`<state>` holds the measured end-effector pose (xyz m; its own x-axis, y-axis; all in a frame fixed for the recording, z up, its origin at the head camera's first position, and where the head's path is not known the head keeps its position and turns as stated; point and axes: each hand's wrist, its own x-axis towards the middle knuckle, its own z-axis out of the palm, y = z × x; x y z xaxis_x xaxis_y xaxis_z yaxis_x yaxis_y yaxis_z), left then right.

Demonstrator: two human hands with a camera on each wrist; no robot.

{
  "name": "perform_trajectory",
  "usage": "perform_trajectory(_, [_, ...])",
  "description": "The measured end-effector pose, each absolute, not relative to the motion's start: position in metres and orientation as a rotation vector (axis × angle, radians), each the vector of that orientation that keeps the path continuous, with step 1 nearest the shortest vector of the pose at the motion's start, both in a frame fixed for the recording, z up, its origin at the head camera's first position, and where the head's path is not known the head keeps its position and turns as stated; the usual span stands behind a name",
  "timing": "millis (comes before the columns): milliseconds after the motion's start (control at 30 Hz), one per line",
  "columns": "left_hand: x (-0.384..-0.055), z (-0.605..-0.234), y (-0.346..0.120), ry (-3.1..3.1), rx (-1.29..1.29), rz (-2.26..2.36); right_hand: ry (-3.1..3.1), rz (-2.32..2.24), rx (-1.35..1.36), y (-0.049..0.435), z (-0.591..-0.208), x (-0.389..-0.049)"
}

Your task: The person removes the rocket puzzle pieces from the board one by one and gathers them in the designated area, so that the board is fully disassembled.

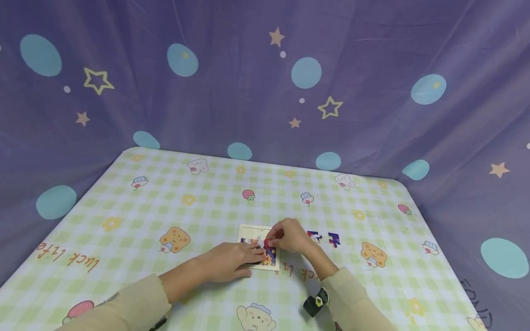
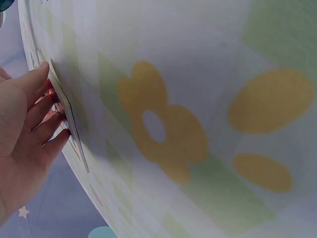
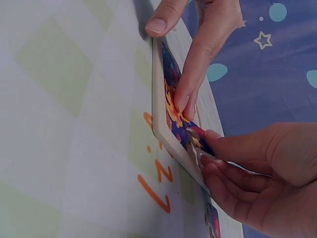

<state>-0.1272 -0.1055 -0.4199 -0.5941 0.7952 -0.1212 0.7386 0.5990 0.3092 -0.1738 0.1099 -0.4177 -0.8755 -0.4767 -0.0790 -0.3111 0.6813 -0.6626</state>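
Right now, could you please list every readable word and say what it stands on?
"luck life": upside down on the tablecloth's left side.
"luck li": upside down there too, partly hidden, by the puzzle board.
"FOND", probably: dark, slanted letters on the purple curtain, lower right.
No other lettering is legible.

frame (image 3: 157, 99) looks like smooth matt wood, pieces (image 1: 333, 239) have smooth printed faces. tablecloth (image 1: 215, 197) is smooth and pretty matt, curtain (image 1: 240, 101) is creased fabric with a faint sheen, sleeves (image 1: 141, 299) just matt cloth.
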Motion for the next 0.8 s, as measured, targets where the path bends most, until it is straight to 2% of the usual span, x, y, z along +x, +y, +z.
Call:
perform_trajectory(500, [-0.1279,-0.4167,-0.1058,2.579,1.306,0.337,2.574,-1.105,-0.531,0.1126,-0.4235,-0.1717])
perform_trajectory(800, [-0.1270,-0.4187,-0.1064,2.594,1.344,0.345,2.494,-1.243,-0.264,0.1169,-0.4237,-0.1677])
